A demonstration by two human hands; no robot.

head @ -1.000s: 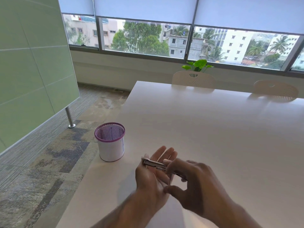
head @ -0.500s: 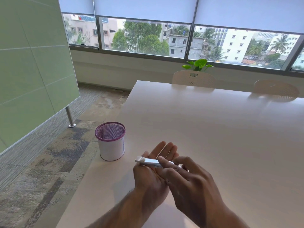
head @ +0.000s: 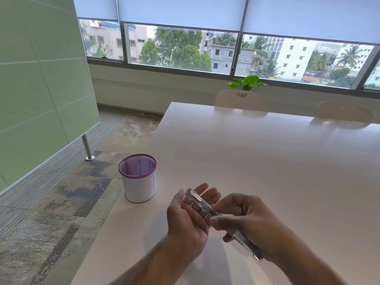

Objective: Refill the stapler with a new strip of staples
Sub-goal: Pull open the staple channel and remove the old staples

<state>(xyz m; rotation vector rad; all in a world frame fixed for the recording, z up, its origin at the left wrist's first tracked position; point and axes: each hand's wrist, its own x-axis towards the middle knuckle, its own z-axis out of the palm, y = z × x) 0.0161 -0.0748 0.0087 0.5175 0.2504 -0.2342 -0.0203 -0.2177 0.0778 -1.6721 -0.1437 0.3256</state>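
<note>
- Since half a second ago the small silver metal stapler (head: pixel 200 204) has swung from lying level across the left palm to slanting, its front end raised over the fingers and its rear end dropped toward the right wrist; the right hand has slid back along it.
- The left hand (head: pixel 188 214) is spread, palm up, fingers loosely extended, cradling the front part of the stapler from below.
- The right hand (head: pixel 246 221) pinches the stapler at its middle, thumb and forefinger closed on it, the other fingers curled around the rear section; blur hides the finer grip.
- Both hands are above the near left part of the white tabletop (head: pixel 267 161), and the stapler is not touching it.
- A white cylindrical pen cup with a purple mesh rim (head: pixel 138 181) stands on the tabletop just left of the left hand, apart from it.
</note>
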